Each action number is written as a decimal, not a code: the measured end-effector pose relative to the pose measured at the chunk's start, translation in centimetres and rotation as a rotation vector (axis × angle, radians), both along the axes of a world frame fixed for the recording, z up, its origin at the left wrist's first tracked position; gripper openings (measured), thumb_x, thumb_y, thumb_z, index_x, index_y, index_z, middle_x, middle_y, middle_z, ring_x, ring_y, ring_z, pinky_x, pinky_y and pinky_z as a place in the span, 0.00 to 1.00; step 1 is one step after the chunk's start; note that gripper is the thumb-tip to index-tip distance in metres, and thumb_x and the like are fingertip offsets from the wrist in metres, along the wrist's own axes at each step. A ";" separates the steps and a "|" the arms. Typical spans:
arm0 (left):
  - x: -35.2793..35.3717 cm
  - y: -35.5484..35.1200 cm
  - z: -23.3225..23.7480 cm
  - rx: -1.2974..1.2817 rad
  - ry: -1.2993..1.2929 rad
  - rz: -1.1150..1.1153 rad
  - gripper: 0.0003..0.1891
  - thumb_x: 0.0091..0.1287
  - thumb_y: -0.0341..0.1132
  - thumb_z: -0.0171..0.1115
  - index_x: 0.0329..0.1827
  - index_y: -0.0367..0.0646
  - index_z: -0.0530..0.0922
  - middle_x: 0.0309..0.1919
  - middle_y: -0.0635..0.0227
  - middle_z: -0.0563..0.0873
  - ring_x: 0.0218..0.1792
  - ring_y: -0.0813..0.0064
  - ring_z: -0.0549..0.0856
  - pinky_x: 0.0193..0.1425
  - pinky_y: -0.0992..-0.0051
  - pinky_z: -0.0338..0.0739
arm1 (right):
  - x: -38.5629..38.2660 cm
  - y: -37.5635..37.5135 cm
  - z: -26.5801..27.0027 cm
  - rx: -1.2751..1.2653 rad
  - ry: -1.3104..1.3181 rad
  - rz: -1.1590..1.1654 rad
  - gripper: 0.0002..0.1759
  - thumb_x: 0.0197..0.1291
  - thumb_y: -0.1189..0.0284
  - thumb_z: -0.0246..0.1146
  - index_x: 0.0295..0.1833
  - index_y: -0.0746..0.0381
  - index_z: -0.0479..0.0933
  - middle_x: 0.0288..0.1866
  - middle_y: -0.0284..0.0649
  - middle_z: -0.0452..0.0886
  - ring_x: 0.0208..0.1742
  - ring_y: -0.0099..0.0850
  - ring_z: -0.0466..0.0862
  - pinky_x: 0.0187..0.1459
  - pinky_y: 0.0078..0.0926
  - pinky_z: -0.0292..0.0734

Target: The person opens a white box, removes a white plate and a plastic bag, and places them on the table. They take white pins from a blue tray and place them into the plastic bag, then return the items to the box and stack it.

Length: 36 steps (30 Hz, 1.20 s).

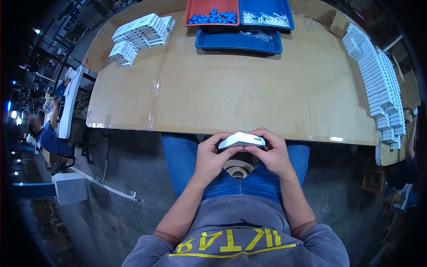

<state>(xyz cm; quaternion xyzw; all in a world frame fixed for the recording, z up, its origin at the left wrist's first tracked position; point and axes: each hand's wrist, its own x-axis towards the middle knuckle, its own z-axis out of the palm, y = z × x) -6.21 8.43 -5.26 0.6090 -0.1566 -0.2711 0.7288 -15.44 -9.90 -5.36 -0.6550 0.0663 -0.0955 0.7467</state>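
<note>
Between my two hands is a small white plastic casing (241, 140), with a sloped top and dark lettering near its right end. My left hand (210, 156) grips the left end, thumb along the near side and fingers curled behind. The other end is pinched the same way by my right hand (275, 156). Both hands are above my lap, close to the front edge of the cardboard-covered table (231, 98). The casing's underside is hidden.
Stacked white casings (142, 32) stand at the table's back left, and long rows of white pieces (378, 75) line the right. At the back are a red bin (192, 12) of blue parts, a blue bin (287, 15) of white parts and a blue tray (222, 43). A person (52, 138) sits far left.
</note>
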 end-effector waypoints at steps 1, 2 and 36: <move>-0.2 0.1 -0.2 0.001 0.015 -0.009 0.17 0.67 0.21 0.75 0.58 0.31 0.84 0.48 0.63 0.91 0.49 0.78 0.89 0.56 0.77 0.86 | -0.2 0.0 -0.2 -0.022 0.005 0.007 0.16 0.66 0.85 0.71 0.58 0.68 0.81 0.52 0.37 0.85 0.55 0.23 0.85 0.58 0.23 0.82; -0.3 0.2 -0.3 0.001 0.028 -0.017 0.17 0.67 0.21 0.75 0.58 0.31 0.84 0.48 0.63 0.91 0.49 0.78 0.89 0.55 0.77 0.86 | -0.3 -0.2 -0.6 -0.045 0.007 0.016 0.15 0.66 0.84 0.71 0.57 0.68 0.81 0.52 0.38 0.85 0.55 0.23 0.85 0.57 0.23 0.82; 2.7 1.0 -3.4 0.135 0.125 -0.190 0.19 0.67 0.25 0.77 0.60 0.32 0.83 0.49 0.65 0.90 0.51 0.79 0.87 0.60 0.76 0.83 | 0.8 0.3 -2.7 0.200 0.287 -0.024 0.17 0.65 0.81 0.74 0.56 0.67 0.79 0.49 0.36 0.85 0.52 0.20 0.84 0.53 0.21 0.81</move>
